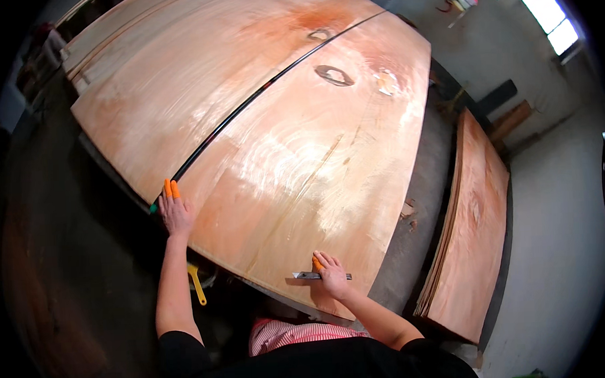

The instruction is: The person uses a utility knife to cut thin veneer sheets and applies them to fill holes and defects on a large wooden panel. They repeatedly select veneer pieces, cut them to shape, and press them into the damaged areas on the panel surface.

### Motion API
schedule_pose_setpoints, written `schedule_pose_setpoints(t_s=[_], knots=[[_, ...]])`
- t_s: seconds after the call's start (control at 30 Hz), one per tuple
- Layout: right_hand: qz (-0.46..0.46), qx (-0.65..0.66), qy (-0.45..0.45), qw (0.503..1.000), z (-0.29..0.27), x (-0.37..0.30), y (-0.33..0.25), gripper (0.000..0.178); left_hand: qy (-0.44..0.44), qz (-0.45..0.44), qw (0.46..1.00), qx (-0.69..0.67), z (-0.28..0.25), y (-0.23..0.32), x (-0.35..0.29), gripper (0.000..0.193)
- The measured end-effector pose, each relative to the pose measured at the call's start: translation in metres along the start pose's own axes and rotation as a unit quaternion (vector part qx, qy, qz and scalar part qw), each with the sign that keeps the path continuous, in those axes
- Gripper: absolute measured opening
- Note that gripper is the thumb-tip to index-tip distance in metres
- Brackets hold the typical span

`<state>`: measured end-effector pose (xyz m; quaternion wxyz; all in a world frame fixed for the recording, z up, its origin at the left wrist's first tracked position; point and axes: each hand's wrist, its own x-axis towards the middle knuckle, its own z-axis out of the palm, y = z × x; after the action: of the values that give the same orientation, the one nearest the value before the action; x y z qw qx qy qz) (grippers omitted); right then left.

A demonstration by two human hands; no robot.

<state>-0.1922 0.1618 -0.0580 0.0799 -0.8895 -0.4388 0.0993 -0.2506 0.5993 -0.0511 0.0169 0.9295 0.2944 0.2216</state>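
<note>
A large veneer sheet [275,183], pale with reddish patches, lies on top of the stack before me. Across it runs a long thin black rod [235,114] with a green tip at its near end. My left hand [176,211] is at that near end by the sheet's left edge, its fingers stretched out against the rod; two fingertips wear orange covers. Close to the near edge, my right hand [332,275] rests on the sheet, closed around a utility knife [306,275]. The knife's blade points left. An orange cover shows on that hand too.
A second stack of veneer sheets [469,229] stands low on the right, near the wall. A yellow-handled tool [197,285] hangs below the near edge. Two dark-rimmed knots or holes [334,75] mark the sheet's far part. Wood scraps [407,210] lie between the stacks.
</note>
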Motion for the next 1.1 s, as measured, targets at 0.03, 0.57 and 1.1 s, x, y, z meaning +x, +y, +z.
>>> schedule_pose_setpoints(t_s=[0.03, 0.57, 1.1], knots=[[0.012, -0.011, 0.005, 1.000, 0.001, 0.000, -0.003, 0.020, -0.047, 0.013, 0.998, 0.038, 0.005, -0.005, 0.012, 0.056], [0.080, 0.004, -0.009, 0.997, -0.014, 0.001, -0.022, 0.039, -0.196, -0.042, 0.946, -0.256, -0.056, 0.007, -0.113, 0.031], [-0.005, 0.007, 0.020, 1.000, 0.011, -0.010, 0.011, 0.037, -0.250, -0.159, 0.952, -0.071, -0.155, 0.058, -0.372, 0.032]])
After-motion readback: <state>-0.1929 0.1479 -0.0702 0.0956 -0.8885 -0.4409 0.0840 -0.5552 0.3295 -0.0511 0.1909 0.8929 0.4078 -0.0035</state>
